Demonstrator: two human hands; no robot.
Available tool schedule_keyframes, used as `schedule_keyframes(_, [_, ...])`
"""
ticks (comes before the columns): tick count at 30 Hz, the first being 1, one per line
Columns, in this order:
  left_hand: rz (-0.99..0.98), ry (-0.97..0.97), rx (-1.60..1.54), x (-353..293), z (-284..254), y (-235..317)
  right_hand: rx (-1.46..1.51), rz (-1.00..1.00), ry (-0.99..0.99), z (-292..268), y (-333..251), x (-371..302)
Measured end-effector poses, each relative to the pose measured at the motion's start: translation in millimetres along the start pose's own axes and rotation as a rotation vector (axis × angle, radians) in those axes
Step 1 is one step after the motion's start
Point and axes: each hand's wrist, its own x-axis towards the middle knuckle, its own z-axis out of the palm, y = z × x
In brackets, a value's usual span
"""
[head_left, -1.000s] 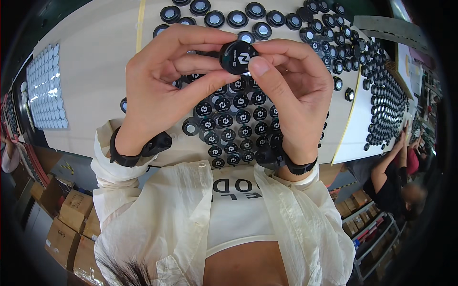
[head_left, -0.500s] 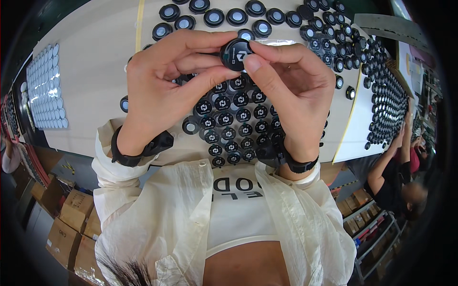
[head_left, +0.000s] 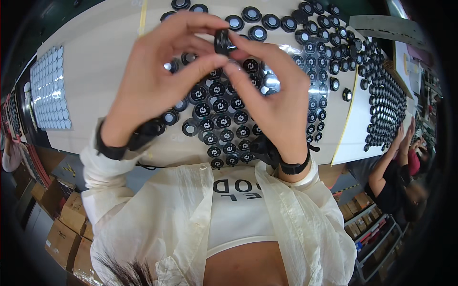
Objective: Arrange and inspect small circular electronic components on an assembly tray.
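Observation:
A small round black part [head_left: 222, 42] is held up over the table, turned edge-on. My left hand [head_left: 160, 71] pinches it from the left, thumb below and fingers above. From the right, my right hand [head_left: 274, 90] grips its other side between thumb and forefinger. Motion blurs the fingertips a little. Under the hands lies a clear sheet of round black stickers [head_left: 223, 121] with white marks. A similar black part with a pale disc [head_left: 190, 127] rests left of that sheet.
Several black round parts [head_left: 250, 14] stand along the far side. A second sticker sheet [head_left: 322, 90] lies to the right. Pale round discs in rows [head_left: 47, 88] sit at far left. Dense rows of black parts [head_left: 386, 102] and another person's hands [head_left: 405, 138] are at right.
The black part has turned from face-up to edge-on and moved slightly left and away. Both hands shifted left with it, uncovering more of the right sticker sheet.

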Motion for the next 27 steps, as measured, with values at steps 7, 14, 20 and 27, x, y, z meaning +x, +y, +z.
schedule_keyframes(7, [0.012,-0.009,0.661,99.0,-102.8,-17.1,-0.079,0.095,-0.113,-16.7,-0.7,-5.6])
schedule_keyframes(14, [0.136,0.130,1.288,125.5,-160.8,-61.5,-0.152,0.132,-0.205,-47.2,-6.5,-19.1])
schedule_keyframes(20, [-0.063,-0.064,1.147,101.3,-69.1,-8.2,-0.409,0.169,-0.211,-78.2,4.1,-38.1])
schedule_keyframes(27, [-0.024,-0.152,1.123,87.7,-66.6,-57.7,-0.576,0.069,-0.429,-70.6,7.2,-43.0])
